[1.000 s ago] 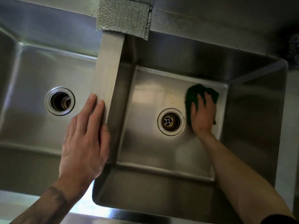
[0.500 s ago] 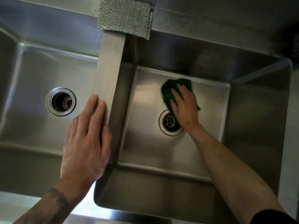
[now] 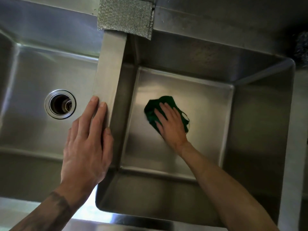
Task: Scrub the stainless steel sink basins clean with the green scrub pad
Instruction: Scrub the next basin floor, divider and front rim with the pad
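Well, closest to me the left hand point(image 3: 86, 142) lies flat with straight fingers along the near end of the divider point(image 3: 111, 67) between the two basins, holding nothing, only bracing; it has not shifted from where it lay a second ago. Beyond it, down in the right basin point(image 3: 166, 160), the right hand point(image 3: 171, 124) presses the green scrub pad point(image 3: 164, 100) against the floor with fingers spread and fairly straight, not wrapped round it. The pad sits in the middle of that floor, over the right drain point(image 3: 187, 116), of which only a sliver of rim shows past the hand. A second ago the pad was to the right of that drain near the far corner, half a second ago it was at the drain's far edge, and now it has swept leftwards across it – so I would judge the floor of this basin is mid-scrub. Whether its walls are done I cannot tell; the far wall looks dull and smudged. The left basin point(image 3: 30, 77), with its open left drain point(image 3: 60, 103), has no pad in it now, and likely remains to do. Farthest off, a silvery textured pad point(image 3: 125, 15) rests on the back rim – not in use
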